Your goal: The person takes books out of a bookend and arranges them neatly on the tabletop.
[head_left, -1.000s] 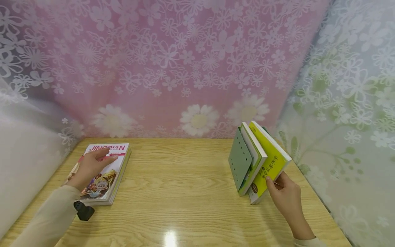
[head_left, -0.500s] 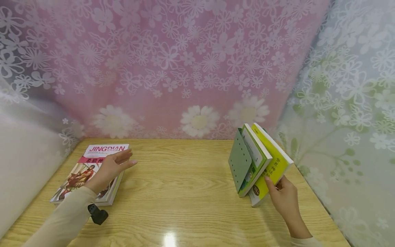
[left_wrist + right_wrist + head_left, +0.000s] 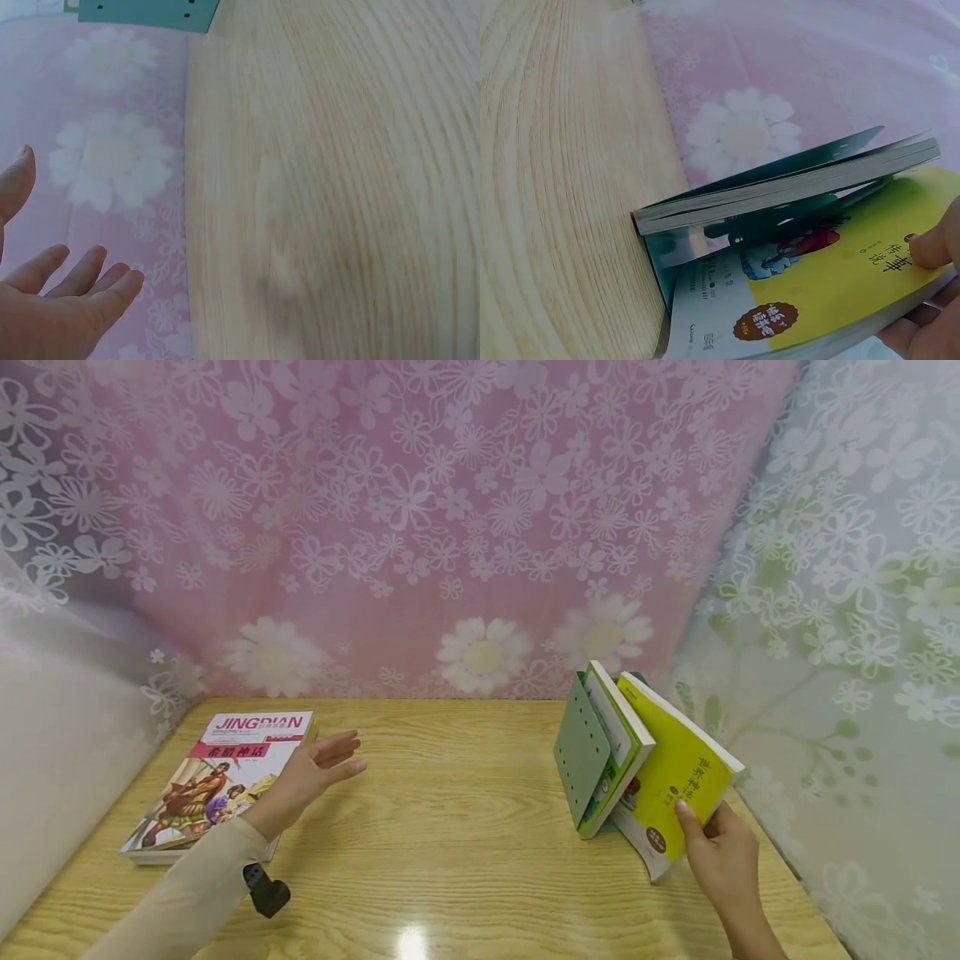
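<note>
My right hand (image 3: 726, 860) grips a yellow paperback book (image 3: 678, 760) by its near edge, thumb on the front cover and fingers behind. The book leans to the right, its upper far part still beside a green-covered book (image 3: 618, 747). That green-covered book stands tilted against a green metal bookend (image 3: 582, 756) with small holes. In the right wrist view the yellow book's cover (image 3: 840, 262) shows below the other book's page edges (image 3: 795, 191). My left hand (image 3: 311, 777), fingers extended and holding nothing, hovers at the right edge of a book stack (image 3: 202, 793) titled JINGDIAN.
Everything rests on a light wooden table (image 3: 450, 827). A pink floral curtain (image 3: 450, 527) hangs along its back edge. White floral sheets (image 3: 847, 693) stand at the sides, the right one close beyond the yellow book. A black device (image 3: 266, 891) is strapped at my left wrist.
My right hand has drawn the yellow book toward me and to the right, widening the gap from the green-covered book. My left hand has moved right, away from above the stack.
</note>
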`<state>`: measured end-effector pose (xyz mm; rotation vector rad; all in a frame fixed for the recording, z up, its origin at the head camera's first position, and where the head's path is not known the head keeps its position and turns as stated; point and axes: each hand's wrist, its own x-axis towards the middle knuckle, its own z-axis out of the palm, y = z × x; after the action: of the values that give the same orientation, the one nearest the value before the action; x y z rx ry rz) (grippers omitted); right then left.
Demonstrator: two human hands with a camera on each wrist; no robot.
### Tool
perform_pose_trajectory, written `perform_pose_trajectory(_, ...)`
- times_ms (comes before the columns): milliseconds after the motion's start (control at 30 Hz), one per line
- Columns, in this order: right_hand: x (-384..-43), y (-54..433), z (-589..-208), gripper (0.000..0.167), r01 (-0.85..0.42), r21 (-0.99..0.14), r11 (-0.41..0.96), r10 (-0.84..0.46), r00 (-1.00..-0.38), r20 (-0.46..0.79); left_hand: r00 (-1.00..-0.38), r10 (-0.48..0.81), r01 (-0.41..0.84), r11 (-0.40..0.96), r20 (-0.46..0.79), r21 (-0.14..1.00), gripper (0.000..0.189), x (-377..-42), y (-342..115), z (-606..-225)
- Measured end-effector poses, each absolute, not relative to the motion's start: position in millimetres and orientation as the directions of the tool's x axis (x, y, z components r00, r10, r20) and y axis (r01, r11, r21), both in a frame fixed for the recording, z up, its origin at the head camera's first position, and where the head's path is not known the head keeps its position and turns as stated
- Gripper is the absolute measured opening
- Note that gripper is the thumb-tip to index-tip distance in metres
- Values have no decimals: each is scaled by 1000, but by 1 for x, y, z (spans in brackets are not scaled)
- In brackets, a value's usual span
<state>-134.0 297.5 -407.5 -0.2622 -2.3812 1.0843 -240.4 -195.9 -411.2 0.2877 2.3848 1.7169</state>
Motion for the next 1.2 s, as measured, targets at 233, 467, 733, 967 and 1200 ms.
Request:
perform_pose_trajectory(233, -123, 308, -409, 27, -3, -785, 620, 432, -833, 345, -960, 274, 15, 276, -64, 961, 75, -235, -177, -421)
perform_pose_trajectory(467, -113, 326, -406, 26, 59, -779, 625, 509, -787, 349, -940, 337, 19, 218, -57, 976, 72, -232, -160, -424)
perform_pose_trajectory(733, -100, 344, -400, 27, 91, -764, 639, 526, -776, 347, -919, 392, 32, 181, -42, 983, 72, -231, -143, -421)
perform_pose_trajectory(967, -89, 357, -402, 33, 94, -770, 631, 524, -784, 333, -904, 424, 17, 154, -51, 988, 71, -231, -130, -422)
perform_pose_trajectory(1200, -78, 368, -404, 31, 168, -798, 579, 598, -753, 275, -884, 466, 18, 132, -46, 991, 70, -231, -120, -422)
